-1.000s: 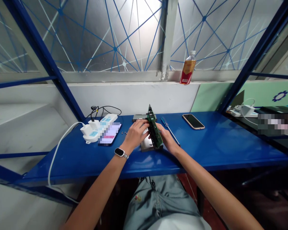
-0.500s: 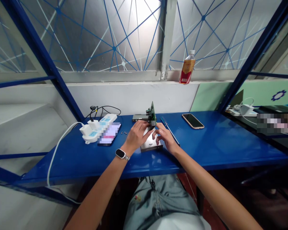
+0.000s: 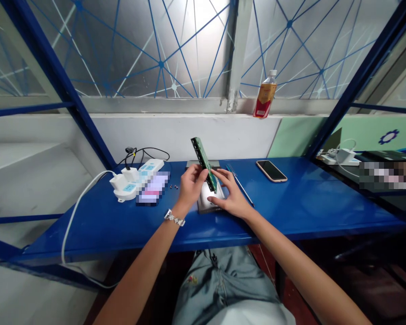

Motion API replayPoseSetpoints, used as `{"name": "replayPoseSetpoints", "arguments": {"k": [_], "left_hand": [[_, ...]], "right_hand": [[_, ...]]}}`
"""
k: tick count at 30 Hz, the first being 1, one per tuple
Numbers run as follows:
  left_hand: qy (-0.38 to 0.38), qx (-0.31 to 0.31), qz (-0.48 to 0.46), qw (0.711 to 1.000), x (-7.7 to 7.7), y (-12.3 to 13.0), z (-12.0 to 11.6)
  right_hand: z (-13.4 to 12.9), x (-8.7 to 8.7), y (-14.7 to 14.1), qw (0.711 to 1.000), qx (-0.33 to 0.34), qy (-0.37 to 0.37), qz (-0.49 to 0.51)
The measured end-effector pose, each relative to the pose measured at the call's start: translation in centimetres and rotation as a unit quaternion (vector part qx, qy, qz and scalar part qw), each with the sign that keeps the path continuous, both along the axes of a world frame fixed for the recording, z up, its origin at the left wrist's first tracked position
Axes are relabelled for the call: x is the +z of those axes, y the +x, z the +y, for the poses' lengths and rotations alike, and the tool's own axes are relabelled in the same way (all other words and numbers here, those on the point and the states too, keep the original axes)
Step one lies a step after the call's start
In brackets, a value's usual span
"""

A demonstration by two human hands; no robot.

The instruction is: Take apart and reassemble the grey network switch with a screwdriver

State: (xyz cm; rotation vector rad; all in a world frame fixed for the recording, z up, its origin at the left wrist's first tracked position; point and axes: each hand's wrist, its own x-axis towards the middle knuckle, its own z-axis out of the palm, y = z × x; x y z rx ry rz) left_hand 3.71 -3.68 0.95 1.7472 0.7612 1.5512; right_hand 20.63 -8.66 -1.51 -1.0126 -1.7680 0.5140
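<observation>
The left grip (image 3: 191, 187) pinches the green circuit board (image 3: 203, 164), long axis running 11 to 5 o'clock; the right grip (image 3: 232, 198), spread open, sits nearest its lower end, beside the metal chassis (image 3: 208, 202).

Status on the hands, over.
Left hand gripping green circuit board. Right hand at its lower end, above metal casing. Blue-handled screwdriver beside right hand, not blocking.
</observation>
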Motion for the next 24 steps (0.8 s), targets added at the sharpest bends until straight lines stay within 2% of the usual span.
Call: {"name": "replayPoseSetpoints", "arguments": {"k": [5, 8, 11, 13, 16, 19, 22, 24], "left_hand": [[-0.031, -0.033, -0.040, 0.998, 0.2, -0.3, 0.3], [-0.027, -0.046, -0.024, 0.998, 0.3, -0.4, 0.1], [-0.006, -0.027, 0.020, 0.999, 0.2, -0.8, 0.0], [0.019, 0.008, 0.054, 0.998, 0.0, -1.3, 0.0], [0.092, 0.112, 0.085, 0.986, -0.2, -2.2, 0.1], [0.204, 0.212, 0.105, 0.950, -0.1, -2.9, 0.2], [0.305, 0.255, 0.124, 0.909, 0.3, -3.2, 0.2], [0.333, 0.286, 0.099, 0.893, 0.6, -3.3, 0.0]], "right_hand": [[-0.2, -0.1, -0.3, 0.999, 0.026, -0.018, 0.017], [0.0, -0.4, -0.4, 0.997, 0.043, -0.018, 0.054], [0.4, -0.9, -0.3, 0.992, 0.047, -0.030, 0.113], [0.7, -1.2, -0.1, 0.988, 0.038, -0.038, 0.148], [1.0, -1.1, 0.2, 0.984, 0.012, -0.033, 0.174], [1.1, -0.5, 0.5, 0.981, -0.017, -0.023, 0.190], [1.0, 0.0, 0.8, 0.977, -0.038, -0.016, 0.207], [1.0, 0.2, 1.0, 0.976, -0.047, -0.007, 0.211]]}}
